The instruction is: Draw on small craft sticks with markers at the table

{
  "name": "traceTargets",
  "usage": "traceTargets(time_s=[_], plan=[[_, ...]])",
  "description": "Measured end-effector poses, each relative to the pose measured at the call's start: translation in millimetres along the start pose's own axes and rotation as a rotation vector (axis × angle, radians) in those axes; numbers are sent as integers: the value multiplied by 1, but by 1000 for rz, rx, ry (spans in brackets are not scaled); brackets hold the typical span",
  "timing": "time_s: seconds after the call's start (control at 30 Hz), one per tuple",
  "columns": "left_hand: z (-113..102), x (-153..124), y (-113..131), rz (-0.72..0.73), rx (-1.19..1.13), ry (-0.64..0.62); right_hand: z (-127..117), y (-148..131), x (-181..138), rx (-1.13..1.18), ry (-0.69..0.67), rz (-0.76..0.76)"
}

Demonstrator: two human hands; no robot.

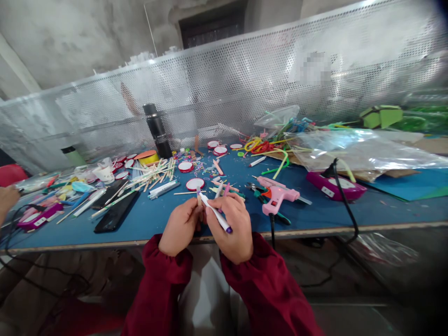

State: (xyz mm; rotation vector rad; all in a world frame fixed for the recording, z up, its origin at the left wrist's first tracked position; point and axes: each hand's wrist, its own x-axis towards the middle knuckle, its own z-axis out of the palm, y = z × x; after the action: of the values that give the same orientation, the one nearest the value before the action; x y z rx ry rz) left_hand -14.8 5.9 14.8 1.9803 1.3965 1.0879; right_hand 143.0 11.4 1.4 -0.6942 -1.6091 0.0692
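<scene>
My left hand [179, 227] is closed at the table's front edge, pinching a small wooden craft stick [199, 200] upright between thumb and fingers. A white marker pen [220, 218] with purple ends is gripped in my right hand [234, 229]. Its tip end is up against the stick or very close to it; actual contact I cannot make out. Just beyond the hands lies a round white disc with a red rim [195, 184]. The lower part of the stick is hidden by my fingers.
A pink glue gun [278, 193] lies to the right, over pliers [257, 190]. A purple device [336, 185] trails a black cable. On the left are a phone [117, 212], loose sticks [163, 170] and a co-worker's hand [7, 198]. Behind stands a black bottle [159, 133].
</scene>
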Motion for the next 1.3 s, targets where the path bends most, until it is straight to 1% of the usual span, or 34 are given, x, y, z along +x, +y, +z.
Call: traceTargets(time_s=[0.37,0.5,0.67,0.83,1.3], plan=[[0,-1,0,16,7,-1,1,0,0,-2,25,0],[0,0,1,22,3,7,1,0,0,4,5,-13],[0,0,0,7,-16,3,1,0,0,-6,50,-1],[0,1,0,-6,-41,9,0,-1,-1,-14,24,-4],[0,1,-1,0,-3,10,-1,-3,0,-10,-21,-12]])
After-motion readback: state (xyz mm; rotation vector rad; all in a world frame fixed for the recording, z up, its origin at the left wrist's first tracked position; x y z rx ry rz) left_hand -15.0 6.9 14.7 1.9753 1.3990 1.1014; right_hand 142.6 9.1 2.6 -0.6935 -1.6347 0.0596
